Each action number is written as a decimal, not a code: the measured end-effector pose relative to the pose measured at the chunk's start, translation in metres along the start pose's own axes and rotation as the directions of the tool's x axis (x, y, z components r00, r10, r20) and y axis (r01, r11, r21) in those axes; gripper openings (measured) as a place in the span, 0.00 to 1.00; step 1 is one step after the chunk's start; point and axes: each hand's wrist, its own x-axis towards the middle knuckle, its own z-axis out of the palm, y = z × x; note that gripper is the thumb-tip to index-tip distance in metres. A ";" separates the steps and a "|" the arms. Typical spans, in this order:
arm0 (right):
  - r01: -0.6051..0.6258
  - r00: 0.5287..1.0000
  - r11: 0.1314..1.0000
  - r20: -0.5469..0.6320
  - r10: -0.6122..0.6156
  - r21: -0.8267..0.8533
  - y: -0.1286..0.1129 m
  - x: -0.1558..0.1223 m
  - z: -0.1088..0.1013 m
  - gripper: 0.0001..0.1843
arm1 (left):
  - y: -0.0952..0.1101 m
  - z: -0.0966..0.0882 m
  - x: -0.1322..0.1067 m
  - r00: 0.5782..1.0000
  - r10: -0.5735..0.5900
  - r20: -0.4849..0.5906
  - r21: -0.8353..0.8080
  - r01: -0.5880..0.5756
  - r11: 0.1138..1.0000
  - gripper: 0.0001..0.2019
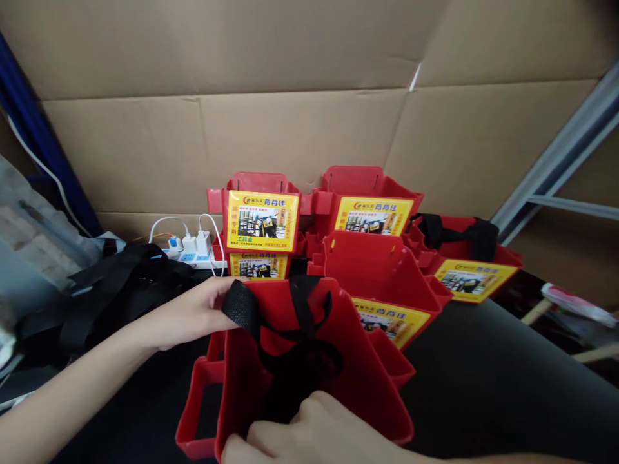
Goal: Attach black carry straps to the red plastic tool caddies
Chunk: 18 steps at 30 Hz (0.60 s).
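Note:
A red plastic tool box (387, 412) stands tilted in front of me, its open top facing up. Black webbing strap (240, 308) loops over its back-left rim, and more of it hangs in folds inside. At that rim my left hand (198, 316) is closed on the strap, its fingertips partly hidden. My right hand (309, 432) reaches over the near side into the box with its knuckles bent. Its fingertips are out of sight, so whatever they hold cannot be made out.
Behind stand several more red boxes with yellow labels (264, 222), one with black straps (483, 238). Left of them lie a white power strip (193, 256) with plugged-in chargers and a heap of black straps (130, 290). Cardboard (290, 142) walls off the back of the black table (483, 380).

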 end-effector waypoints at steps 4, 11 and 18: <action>-0.097 0.995 0.983 0.021 0.095 0.154 0.012 0.002 -0.006 0.09 | -0.005 0.000 0.012 0.967 0.184 -0.179 0.194 -0.148 0.970 0.19; -0.411 0.861 0.877 -0.211 0.463 0.248 0.048 -0.021 -0.049 0.06 | 0.008 -0.006 0.029 0.711 0.311 -0.631 0.011 -0.392 0.920 0.06; -0.584 0.811 0.804 -0.041 0.584 -0.113 0.061 -0.035 -0.034 0.11 | -0.011 -0.046 0.022 0.670 -0.025 -0.742 -0.333 -0.336 0.881 0.02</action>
